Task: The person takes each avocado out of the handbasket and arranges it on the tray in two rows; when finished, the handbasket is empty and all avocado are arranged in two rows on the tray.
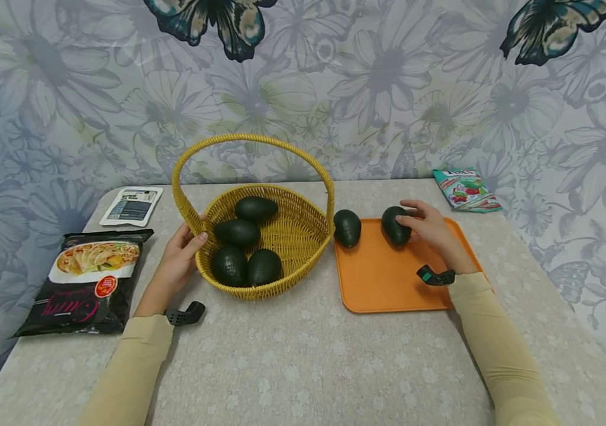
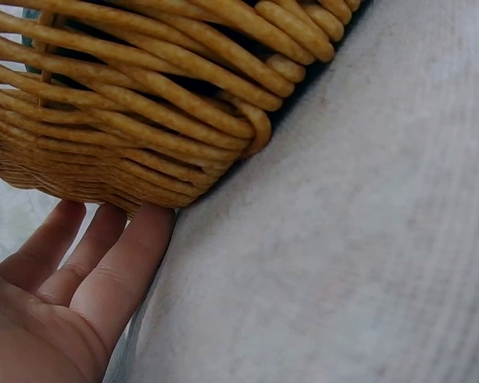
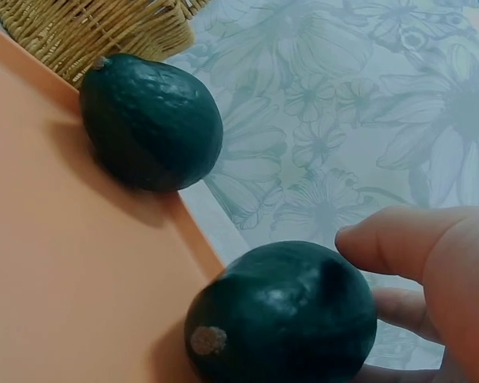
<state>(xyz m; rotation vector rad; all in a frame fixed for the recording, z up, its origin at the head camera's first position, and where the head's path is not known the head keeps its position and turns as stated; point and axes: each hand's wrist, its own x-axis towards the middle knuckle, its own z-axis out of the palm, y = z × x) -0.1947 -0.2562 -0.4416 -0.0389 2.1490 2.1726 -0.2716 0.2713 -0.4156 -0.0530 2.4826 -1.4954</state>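
My left hand (image 1: 179,255) holds the left side of a yellow woven basket (image 1: 303,228), thumb at the rim below the handle. In the left wrist view its fingers (image 2: 116,275) press the basket's outer wall low down, by the tabletop. Several dark green avocados (image 1: 238,233) lie in the basket's left half. At the right, my right hand (image 1: 431,226) pinches another avocado (image 1: 395,228) at the back of an orange tray (image 1: 388,284). In the right wrist view, thumb and fingers meet one end of this avocado (image 3: 275,319). One more avocado (image 1: 347,228) rests at the tray's back left corner, beside the basket.
A black curry noodle packet (image 1: 87,284) lies left of my left arm, with a white labelled pack (image 1: 132,206) behind it. At the back right edge sits a teal snack bag (image 1: 467,190). Flowered wallpaper rises behind the pale tabletop (image 1: 281,361).
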